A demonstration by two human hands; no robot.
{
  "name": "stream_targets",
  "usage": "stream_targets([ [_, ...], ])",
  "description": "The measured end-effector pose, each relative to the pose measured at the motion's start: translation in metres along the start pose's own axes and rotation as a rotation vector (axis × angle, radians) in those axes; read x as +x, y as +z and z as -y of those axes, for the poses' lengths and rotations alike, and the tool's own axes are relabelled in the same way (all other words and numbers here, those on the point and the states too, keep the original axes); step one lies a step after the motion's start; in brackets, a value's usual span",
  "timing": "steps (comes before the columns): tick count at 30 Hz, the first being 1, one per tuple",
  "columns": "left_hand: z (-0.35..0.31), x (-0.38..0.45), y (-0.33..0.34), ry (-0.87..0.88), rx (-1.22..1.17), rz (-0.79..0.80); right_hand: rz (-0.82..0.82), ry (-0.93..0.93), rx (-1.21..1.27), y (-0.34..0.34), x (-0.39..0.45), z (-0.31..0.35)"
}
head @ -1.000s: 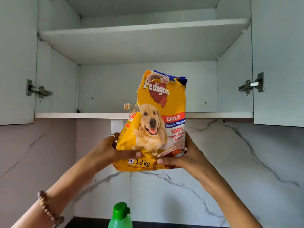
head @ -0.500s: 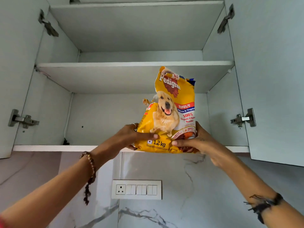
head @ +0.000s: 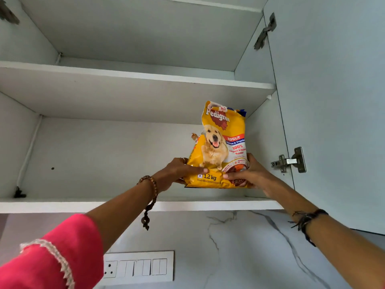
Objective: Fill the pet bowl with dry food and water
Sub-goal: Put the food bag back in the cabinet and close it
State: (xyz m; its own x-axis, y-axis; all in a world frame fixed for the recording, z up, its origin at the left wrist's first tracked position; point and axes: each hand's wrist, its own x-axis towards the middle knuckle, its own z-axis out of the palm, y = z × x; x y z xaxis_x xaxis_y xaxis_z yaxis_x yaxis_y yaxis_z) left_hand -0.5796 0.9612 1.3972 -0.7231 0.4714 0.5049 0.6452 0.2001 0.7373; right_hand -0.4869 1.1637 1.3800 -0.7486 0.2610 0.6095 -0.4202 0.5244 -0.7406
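Note:
A yellow bag of dry dog food [head: 220, 147], with a dog pictured on it and its top torn, stands upright at the right end of the lower cupboard shelf [head: 125, 205]. My left hand [head: 177, 172] grips the bag's bottom left corner, thumb across the front. My right hand [head: 248, 174] grips its bottom right corner. Whether the bag's base rests on the shelf or hangs just above it, I cannot tell. No pet bowl or water is in view.
The wall cupboard is open, with its right door [head: 333, 101] swung out and a hinge [head: 289, 161] close to my right hand. An upper shelf [head: 135, 76] runs above the bag. A white switch panel [head: 137, 266] sits on the marble wall below.
Both hands have carried the bag up and to the right, from in front of the wall below the cupboard into the lower shelf space. My view has tilted upward.

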Motion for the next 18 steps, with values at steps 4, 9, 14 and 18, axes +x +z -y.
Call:
stream_targets([
  [4,0.012,0.035,0.020,-0.086,0.061,0.127,-0.066,0.082,-0.025,-0.004,0.012,-0.025],
  [9,0.017,0.065,0.032,-0.136,0.172,0.246,-0.119,0.163,-0.054,-0.008,0.026,-0.045],
  [14,0.017,0.087,0.032,-0.169,0.270,0.210,-0.135,0.258,-0.128,-0.002,0.048,-0.038],
  [18,0.018,0.094,0.037,-0.185,0.313,0.182,-0.148,0.307,-0.197,0.003,0.056,-0.032],
])
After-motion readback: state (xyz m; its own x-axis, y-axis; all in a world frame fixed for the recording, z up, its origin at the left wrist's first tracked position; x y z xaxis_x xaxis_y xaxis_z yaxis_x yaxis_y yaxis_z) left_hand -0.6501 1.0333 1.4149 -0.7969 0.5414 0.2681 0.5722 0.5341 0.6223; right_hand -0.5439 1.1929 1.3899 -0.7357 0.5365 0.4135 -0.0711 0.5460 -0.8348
